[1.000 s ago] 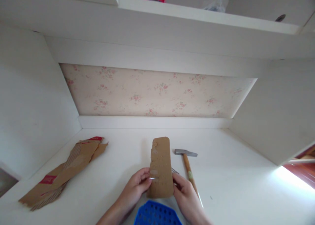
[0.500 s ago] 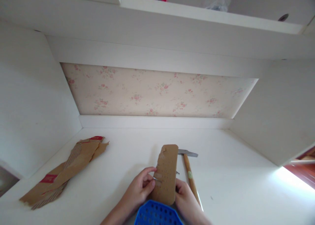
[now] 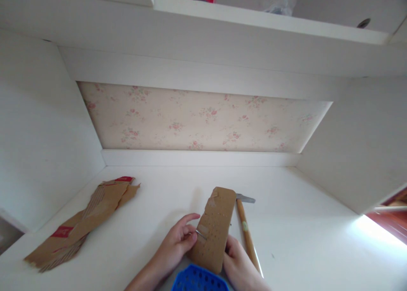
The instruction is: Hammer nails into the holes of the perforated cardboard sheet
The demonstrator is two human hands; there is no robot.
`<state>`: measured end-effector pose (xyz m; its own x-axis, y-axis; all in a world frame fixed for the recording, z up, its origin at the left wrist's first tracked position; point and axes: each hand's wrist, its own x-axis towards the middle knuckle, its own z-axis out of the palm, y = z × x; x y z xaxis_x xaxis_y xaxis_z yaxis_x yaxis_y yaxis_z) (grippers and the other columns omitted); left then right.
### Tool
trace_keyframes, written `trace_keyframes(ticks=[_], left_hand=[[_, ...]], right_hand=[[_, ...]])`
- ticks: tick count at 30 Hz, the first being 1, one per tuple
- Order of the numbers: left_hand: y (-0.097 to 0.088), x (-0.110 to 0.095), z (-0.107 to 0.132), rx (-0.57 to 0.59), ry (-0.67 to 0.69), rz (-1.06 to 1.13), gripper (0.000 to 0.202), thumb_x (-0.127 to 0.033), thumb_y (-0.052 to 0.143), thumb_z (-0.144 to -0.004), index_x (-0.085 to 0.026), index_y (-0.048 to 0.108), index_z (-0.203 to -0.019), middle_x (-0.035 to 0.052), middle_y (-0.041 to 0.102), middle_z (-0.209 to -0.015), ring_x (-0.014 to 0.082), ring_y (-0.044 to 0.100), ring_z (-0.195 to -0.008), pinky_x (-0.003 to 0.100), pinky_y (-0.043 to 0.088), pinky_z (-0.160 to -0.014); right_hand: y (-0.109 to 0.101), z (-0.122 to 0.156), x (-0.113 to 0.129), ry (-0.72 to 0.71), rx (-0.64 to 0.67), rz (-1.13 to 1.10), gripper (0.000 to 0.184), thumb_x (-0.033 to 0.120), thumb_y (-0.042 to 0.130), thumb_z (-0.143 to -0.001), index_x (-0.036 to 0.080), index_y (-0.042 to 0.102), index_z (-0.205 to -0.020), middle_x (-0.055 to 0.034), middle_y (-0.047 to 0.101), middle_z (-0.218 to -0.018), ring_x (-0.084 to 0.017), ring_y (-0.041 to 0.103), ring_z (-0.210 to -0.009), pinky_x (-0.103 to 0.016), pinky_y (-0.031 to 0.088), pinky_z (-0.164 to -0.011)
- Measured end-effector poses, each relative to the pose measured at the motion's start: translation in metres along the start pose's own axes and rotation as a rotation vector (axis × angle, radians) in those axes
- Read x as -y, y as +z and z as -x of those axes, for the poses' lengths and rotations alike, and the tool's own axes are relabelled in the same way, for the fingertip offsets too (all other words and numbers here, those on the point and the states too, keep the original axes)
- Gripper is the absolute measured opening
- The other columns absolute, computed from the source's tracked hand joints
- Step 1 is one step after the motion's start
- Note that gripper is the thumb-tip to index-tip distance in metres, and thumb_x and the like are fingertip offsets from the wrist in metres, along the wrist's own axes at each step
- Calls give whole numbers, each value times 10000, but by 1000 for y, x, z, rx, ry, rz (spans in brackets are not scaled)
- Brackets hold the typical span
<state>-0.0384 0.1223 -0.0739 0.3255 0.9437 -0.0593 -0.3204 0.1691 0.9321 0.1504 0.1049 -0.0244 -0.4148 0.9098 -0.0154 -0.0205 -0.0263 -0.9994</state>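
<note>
A brown cardboard piece point(image 3: 216, 227) dotted with small holes stands tilted above the white desk point(image 3: 302, 240). My right hand point(image 3: 237, 261) grips its lower right edge from behind. My left hand point(image 3: 178, 242) pinches a thin metal nail point(image 3: 200, 234) against the cardboard's left face, index finger raised. A hammer point(image 3: 245, 229) with a wooden handle lies on the desk just right of the cardboard; its metal head is partly hidden behind it.
A blue perforated plastic basket point(image 3: 199, 280) sits at the bottom edge between my wrists. Torn cardboard scraps point(image 3: 85, 216) lie at the left. Floral wallpaper point(image 3: 203, 121) backs the alcove, with white side walls and a shelf point(image 3: 254, 19) overhead.
The cardboard has tipped rightward and come nearer, covering more of the hammer head. My left index finger has lifted while the pinch on the nail stays.
</note>
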Motion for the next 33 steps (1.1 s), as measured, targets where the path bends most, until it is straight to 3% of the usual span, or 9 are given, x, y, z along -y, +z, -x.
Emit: trace_keyframes(ticks=[6,9,15,18,22,27,30,33], left_hand=[[-6,8,-4,-41,24,76,462,-374,773,-801,-206,657,-1215,104,751,-1056,277,678,-994,378,447,-914],[-5,8,-5,-92,21,126,462,-370,817,-751,-200,701,-1164,109,755,-1074,281,674,-1026,369,444,-935],[1,1,-4,-169,-14,248,475,-363,877,-668,-200,735,-1091,104,767,-1062,275,695,-999,337,480,-869],[4,1,-5,-174,-15,287,489,-356,889,-651,-191,735,-1085,109,765,-1066,286,701,-991,342,497,-846],[-1,-2,-7,-241,9,392,461,-288,896,-642,-197,735,-1064,71,784,-957,260,725,-895,318,528,-779],[-14,-7,-11,-327,33,494,472,-194,894,-613,-198,720,-1051,32,771,-860,195,715,-793,267,531,-713],[-17,-8,-10,-291,-21,591,403,-111,851,-612,-177,732,-992,8,731,-784,130,652,-649,226,489,-606],[-15,-11,-3,-219,-40,632,381,-140,798,-637,-127,726,-1011,-14,639,-703,69,515,-527,190,377,-486]], right_hand=[[-4,-2,-5,-17,-56,125,307,326,580,-910,226,680,-1182,-62,750,-1118,-238,623,-1119,-375,454,-997],[-5,-3,-7,-23,-67,165,295,303,538,-922,221,663,-1177,-49,747,-1071,-219,626,-1084,-341,468,-962],[-10,-5,-18,-7,-130,267,181,282,479,-905,206,608,-804,12,666,-717,-164,629,-691,-281,498,-669],[-12,-5,-22,-14,-169,349,182,256,467,-891,220,556,-737,21,636,-672,-161,614,-656,-267,467,-611],[-18,-5,-25,-23,-193,451,166,210,456,-864,247,513,-713,6,688,-651,-178,643,-661,-281,474,-629],[-28,-8,-29,-26,-251,634,197,257,365,-916,255,488,-763,-23,700,-662,-189,663,-660,-295,505,-637],[-33,-7,-31,-67,-284,873,214,284,375,-930,232,546,-812,-51,658,-782,-208,629,-711,-336,477,-682],[-35,-6,-33,-60,-248,1090,252,265,379,-940,218,611,-853,-77,669,-845,-252,644,-748,-389,474,-702]])
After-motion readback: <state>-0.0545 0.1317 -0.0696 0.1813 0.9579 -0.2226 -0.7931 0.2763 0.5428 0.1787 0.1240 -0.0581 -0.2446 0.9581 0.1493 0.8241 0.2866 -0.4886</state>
